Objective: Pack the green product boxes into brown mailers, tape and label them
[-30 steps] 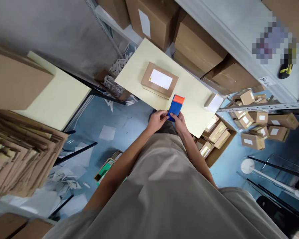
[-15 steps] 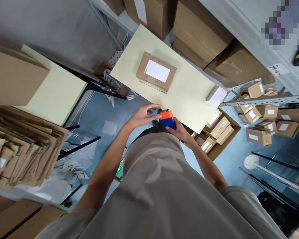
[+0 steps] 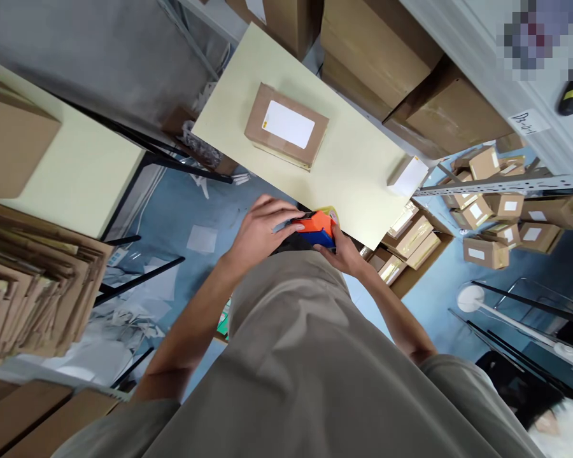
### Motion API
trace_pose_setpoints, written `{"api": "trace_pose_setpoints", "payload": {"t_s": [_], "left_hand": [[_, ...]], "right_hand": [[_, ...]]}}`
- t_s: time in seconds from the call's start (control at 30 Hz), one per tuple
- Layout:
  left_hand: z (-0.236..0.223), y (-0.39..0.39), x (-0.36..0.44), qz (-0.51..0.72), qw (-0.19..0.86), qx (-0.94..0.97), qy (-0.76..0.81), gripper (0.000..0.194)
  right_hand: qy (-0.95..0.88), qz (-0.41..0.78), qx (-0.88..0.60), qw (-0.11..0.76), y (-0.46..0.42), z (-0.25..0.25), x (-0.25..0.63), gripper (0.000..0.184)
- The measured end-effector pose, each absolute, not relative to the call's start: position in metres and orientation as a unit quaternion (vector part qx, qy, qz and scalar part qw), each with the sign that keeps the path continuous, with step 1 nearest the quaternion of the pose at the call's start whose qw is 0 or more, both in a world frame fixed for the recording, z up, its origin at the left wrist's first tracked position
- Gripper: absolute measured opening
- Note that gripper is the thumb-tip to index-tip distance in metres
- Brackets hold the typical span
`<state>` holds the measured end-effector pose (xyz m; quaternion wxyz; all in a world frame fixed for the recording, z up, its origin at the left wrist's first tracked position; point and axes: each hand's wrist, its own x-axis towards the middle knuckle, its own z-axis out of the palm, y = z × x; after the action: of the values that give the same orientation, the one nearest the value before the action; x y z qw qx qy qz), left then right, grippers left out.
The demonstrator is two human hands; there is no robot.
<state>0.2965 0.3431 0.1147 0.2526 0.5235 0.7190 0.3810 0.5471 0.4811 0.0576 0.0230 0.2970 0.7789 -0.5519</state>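
Note:
An orange and blue tape dispenser (image 3: 319, 228) is held between my two hands, just in front of my waist near the table edge. A roll of yellowish tape (image 3: 333, 212) shows on its far side. My right hand (image 3: 342, 252) grips its right end, thumb and fingers wrapped around it. My left hand (image 3: 267, 226) pinches its dark left end, with the thumb along the orange part and the fingers above. Beyond them on the table (image 3: 356, 191) lies a brown carton (image 3: 286, 130) with a white label.
A small white-labelled box (image 3: 407, 176) stands at the table's right end. Below it, an open carton (image 3: 423, 264) holds several boxes. More parcels (image 3: 487, 210) lie at the right under a shelf. Flattened cardboard (image 3: 42, 280) is stacked at left, and large cartons (image 3: 382, 51) stand behind the table.
My left hand has closed onto the dispenser's left end, its fingers now over the top. The dispenser has turned, bringing the yellowish tape roll into view. The camera view has shifted slightly.

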Motion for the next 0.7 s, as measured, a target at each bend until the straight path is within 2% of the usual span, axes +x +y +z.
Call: {"api": "trace_pose_setpoints", "payload": {"t_s": [0.2,0.5,0.7], "left_hand": [[0.107,0.353,0.289,0.367,0.301,0.521,0.71,0.034],[0.089,0.362,0.296,0.381,0.324,0.497,0.709,0.038],[0.093,0.362,0.295,0.381,0.37,0.47,0.705,0.036]], "right_hand": [[0.783,-0.548,0.294,0.029,0.487,0.052,0.553,0.058],[0.801,-0.533,0.27,0.043,0.501,0.044,0.56,0.046],[0.801,-0.534,0.264,0.061,0.503,0.044,0.564,0.048]]}}
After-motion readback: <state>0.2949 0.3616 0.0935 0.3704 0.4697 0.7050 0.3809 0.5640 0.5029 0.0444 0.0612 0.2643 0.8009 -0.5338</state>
